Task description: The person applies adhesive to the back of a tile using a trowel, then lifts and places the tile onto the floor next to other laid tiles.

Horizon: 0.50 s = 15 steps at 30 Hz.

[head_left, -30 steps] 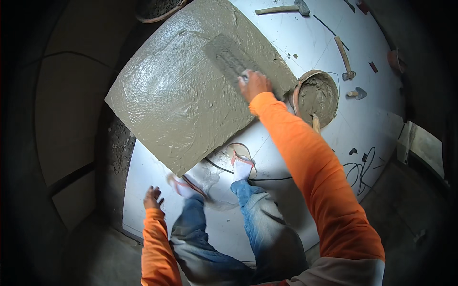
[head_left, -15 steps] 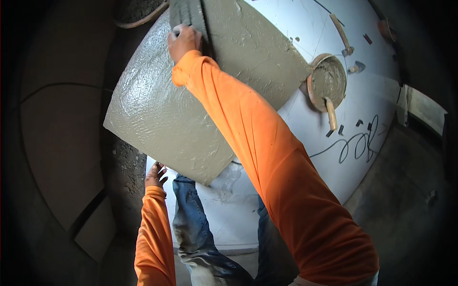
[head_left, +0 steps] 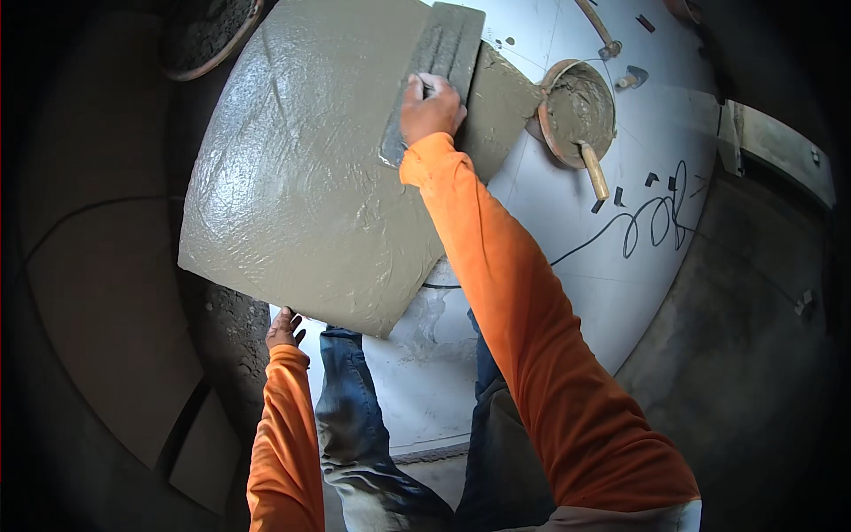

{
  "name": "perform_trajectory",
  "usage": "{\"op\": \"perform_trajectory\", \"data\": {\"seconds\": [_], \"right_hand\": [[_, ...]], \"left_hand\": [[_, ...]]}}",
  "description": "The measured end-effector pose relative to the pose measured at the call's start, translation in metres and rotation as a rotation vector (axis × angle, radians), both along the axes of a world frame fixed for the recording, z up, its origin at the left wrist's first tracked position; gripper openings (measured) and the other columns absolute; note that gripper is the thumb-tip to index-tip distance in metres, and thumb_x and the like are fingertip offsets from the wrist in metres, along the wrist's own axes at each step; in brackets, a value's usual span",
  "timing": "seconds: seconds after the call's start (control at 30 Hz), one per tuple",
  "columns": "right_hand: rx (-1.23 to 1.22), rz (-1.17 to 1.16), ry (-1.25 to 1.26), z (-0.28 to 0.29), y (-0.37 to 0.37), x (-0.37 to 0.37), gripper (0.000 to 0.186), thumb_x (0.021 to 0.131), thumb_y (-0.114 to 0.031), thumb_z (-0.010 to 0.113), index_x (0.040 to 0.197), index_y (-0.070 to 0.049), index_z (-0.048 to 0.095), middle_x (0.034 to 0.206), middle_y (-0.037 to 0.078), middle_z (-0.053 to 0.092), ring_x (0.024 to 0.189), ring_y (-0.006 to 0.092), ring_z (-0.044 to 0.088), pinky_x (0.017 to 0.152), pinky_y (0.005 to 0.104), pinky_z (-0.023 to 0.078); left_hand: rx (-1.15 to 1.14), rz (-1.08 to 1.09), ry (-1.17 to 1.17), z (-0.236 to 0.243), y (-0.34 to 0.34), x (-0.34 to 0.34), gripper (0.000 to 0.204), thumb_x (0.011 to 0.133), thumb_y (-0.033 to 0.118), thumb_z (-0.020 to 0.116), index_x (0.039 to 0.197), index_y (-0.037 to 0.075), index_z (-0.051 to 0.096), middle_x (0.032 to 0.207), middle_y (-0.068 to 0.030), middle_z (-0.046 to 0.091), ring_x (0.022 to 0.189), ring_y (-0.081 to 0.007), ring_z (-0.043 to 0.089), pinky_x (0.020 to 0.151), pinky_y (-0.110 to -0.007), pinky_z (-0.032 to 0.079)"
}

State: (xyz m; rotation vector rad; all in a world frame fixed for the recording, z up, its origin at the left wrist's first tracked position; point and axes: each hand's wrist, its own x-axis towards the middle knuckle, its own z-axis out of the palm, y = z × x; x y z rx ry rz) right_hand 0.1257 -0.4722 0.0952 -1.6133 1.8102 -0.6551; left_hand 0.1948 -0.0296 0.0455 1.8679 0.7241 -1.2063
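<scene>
A broad rectangular slab (head_left: 292, 204) is coated with wet grey mortar, glossy at the left and streaked elsewhere. My right hand (head_left: 432, 108) is wrapped round the handle of a long grey plastering float (head_left: 450, 49), which lies against the mortar toward the slab's right side. Its handle is mostly hidden under my fingers. At the slab's near left edge is my left hand (head_left: 283, 329), with its fingers loosely bent and apart. The fingertips come up to the edge, and no tool shows in this hand.
Right of the slab stands a round bucket (head_left: 578, 115) of mortar with a wooden-handled tool (head_left: 594, 170) in it. A hammer (head_left: 603, 34), a small trowel (head_left: 632, 78), black pieces and a looped cable (head_left: 631, 232) lie on the white surface. Another mortar-filled tub (head_left: 208, 66) sits far left.
My right hand has swept the float rightward and slightly nearer across the mortar. The left hand stays by the near edge. The whole view has shifted a little.
</scene>
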Motion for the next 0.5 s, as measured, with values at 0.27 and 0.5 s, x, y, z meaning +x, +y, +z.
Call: {"op": "perform_trajectory", "data": {"seconds": [0.27,0.5], "right_hand": [[-0.066,-0.104,0.068,0.002,0.008,-0.059,0.023,0.080,-0.023,0.060,0.093,-0.005,0.064,0.092,0.017,0.063,0.089,0.0339,0.058,0.085,0.0390,0.040],[0.022,-0.229,-0.067,-0.012,0.027,-0.090,0.024,0.080,-0.023,0.060,0.092,-0.002,0.064,0.091,0.019,0.064,0.086,0.0333,0.061,0.079,0.0374,0.045]], "left_hand": [[0.038,0.036,-0.011,0.008,-0.009,0.000,0.045,0.084,0.042,0.056,0.114,0.009,0.056,0.108,-0.0039,0.060,0.100,-0.0213,0.055,0.079,-0.040,0.043],[-0.022,0.034,0.062,0.011,-0.008,0.003,0.055,0.086,0.050,0.045,0.123,0.009,0.049,0.119,-0.0063,0.054,0.111,-0.0236,0.048,0.090,-0.045,0.035]]}}
